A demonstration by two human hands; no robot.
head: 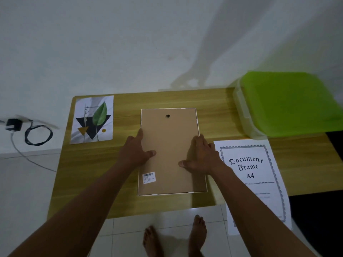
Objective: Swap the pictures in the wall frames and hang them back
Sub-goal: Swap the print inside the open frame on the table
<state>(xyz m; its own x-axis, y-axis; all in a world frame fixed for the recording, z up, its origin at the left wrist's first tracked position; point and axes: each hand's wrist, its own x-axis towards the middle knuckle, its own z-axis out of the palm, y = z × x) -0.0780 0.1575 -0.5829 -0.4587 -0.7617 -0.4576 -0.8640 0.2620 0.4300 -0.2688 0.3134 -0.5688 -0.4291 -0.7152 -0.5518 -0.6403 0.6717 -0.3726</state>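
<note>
A white picture frame (169,127) lies face down on the wooden table (126,182), its brown backing board up, with a small black hanger near the top and a barcode sticker at the lower left. My left hand (136,149) rests flat on the frame's left edge, thumb on the backing. My right hand (201,156) lies flat on the right edge, thumb pressing the board. A leaf print (92,119) lies at the table's far left. A "Document Frame A4" sheet (254,182) lies at the right, overhanging the front edge.
A clear box with a green lid (285,102) stands at the table's far right corner. A black charger with a coiled cable (29,132) lies on the floor to the left. The white wall is just behind the table. My bare feet (174,238) stand on white tiles.
</note>
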